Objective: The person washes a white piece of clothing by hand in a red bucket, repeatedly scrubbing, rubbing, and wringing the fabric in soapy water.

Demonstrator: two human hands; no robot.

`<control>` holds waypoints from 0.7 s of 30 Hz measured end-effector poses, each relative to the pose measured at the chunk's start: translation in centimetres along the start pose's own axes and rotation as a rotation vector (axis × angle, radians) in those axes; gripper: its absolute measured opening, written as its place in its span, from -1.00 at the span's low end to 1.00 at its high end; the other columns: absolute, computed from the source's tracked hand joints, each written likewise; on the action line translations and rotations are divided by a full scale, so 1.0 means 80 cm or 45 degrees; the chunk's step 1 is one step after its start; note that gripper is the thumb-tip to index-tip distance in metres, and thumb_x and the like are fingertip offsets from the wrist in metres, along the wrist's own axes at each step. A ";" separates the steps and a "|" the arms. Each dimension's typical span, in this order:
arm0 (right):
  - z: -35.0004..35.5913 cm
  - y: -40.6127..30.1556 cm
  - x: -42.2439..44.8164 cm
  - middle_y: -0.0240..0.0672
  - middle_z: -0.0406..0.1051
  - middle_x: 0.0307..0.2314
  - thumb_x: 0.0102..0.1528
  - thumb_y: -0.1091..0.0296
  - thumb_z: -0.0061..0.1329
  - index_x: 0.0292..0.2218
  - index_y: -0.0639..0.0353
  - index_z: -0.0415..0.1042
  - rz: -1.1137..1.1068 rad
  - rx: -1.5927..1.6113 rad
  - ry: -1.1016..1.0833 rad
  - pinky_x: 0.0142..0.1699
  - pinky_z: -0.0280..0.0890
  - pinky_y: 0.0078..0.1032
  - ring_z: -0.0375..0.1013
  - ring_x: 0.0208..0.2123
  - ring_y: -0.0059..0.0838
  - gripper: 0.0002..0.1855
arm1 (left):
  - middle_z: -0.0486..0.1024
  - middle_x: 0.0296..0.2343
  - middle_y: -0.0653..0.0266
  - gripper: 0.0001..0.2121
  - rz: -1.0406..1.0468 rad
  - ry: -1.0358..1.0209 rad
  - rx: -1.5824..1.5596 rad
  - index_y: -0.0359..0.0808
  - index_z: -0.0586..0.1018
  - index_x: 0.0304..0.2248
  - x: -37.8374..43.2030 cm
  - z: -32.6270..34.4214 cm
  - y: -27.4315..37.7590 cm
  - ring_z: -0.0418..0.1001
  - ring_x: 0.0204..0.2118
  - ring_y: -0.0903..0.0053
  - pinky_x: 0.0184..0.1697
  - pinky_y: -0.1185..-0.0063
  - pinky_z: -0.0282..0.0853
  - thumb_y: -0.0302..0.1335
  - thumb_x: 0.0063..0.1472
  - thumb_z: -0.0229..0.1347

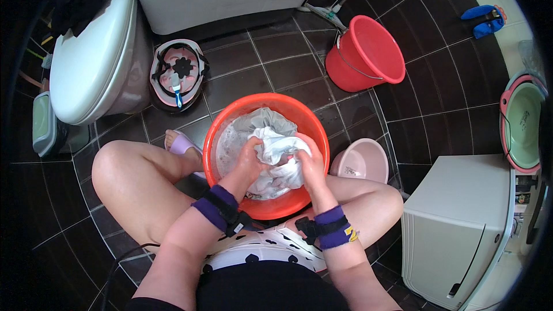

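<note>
An orange-red plastic basin [267, 99] stands on the dark tiled floor between my bent legs. It holds sudsy water [229, 147] and wet cloth. My left hand [252, 155] grips the left side of a bunched white cloth [276, 144], and my right hand [310, 157] grips its right side. Both hands are over the basin, with more wet white fabric hanging below them. A greyish cloth [268, 119] lies in the water beyond my hands. Each wrist has a purple band with a black strap. The fingertips are partly hidden in the folds.
A helmet [190, 52] with a brush [177, 90] inside sits upside down near the toilet [95, 60]. A red bucket [345, 60] stands at the upper right, a pale pink basin [376, 160] beside my right knee, and a white cabinet [466, 190] farther right.
</note>
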State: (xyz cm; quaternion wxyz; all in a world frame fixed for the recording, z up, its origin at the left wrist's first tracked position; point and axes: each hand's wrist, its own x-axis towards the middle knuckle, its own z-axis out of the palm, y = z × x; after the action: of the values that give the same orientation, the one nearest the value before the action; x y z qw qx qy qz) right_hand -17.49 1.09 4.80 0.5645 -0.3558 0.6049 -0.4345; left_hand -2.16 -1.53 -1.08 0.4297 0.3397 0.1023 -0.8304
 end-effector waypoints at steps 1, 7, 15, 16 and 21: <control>0.013 0.007 -0.003 -0.20 0.32 -0.17 -0.09 0.62 -0.20 -0.10 0.21 0.34 -0.150 -0.161 -0.016 -0.10 0.28 -0.53 0.35 -0.15 -0.37 -0.54 | 0.42 -0.20 0.06 -0.63 -0.012 0.128 -0.013 -0.34 0.41 -0.14 -0.017 0.015 -0.003 0.41 -0.14 0.28 -0.04 0.37 0.34 -0.27 0.13 -0.10; 0.095 -0.025 -0.067 -0.22 0.31 -0.43 -0.16 0.37 0.11 -0.43 0.20 0.44 -0.729 -0.974 0.095 -0.27 0.30 -0.44 0.38 -0.42 -0.22 -0.80 | 0.46 -0.31 0.17 -0.59 -0.109 -0.241 -0.049 -0.29 0.43 -0.19 -0.014 -0.019 -0.014 0.46 -0.30 0.43 -0.17 0.45 0.38 -0.08 0.23 -0.15; 0.085 -0.015 -0.038 -0.17 0.31 -0.54 -0.02 0.30 0.01 -0.53 0.20 0.41 -0.812 -0.981 0.263 -0.45 0.26 -0.29 0.38 -0.51 -0.08 -0.83 | 0.45 -0.41 0.21 -0.81 0.084 0.132 0.157 -0.29 0.43 -0.31 -0.006 -0.005 -0.036 0.45 -0.39 0.47 -0.35 0.51 0.37 -0.36 0.19 -0.08; 0.094 -0.020 -0.051 -0.17 0.32 -0.54 0.02 0.31 -0.02 -0.54 0.22 0.40 -0.782 -0.957 0.241 -0.45 0.25 -0.27 0.38 -0.51 -0.07 -0.81 | 0.46 -0.42 0.22 -0.81 0.024 0.102 0.155 -0.30 0.44 -0.30 -0.009 -0.005 -0.032 0.45 -0.39 0.48 -0.35 0.52 0.37 -0.36 0.19 -0.08; 0.055 -0.005 -0.009 -0.17 0.33 -0.52 0.02 0.27 -0.03 -0.54 0.20 0.39 -0.539 -0.940 0.385 -0.40 0.26 -0.24 0.37 -0.47 -0.04 -0.79 | 0.45 -0.46 0.20 -0.79 0.109 0.210 0.335 -0.33 0.43 -0.28 -0.025 0.028 -0.038 0.44 -0.46 0.47 -0.39 0.49 0.35 -0.37 0.17 -0.08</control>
State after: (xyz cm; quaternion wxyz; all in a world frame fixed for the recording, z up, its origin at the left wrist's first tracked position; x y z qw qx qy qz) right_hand -13.03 1.05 5.50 0.2037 -0.5819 0.7089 -0.3426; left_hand -4.84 0.57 1.55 0.4065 0.4641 0.0133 -0.7869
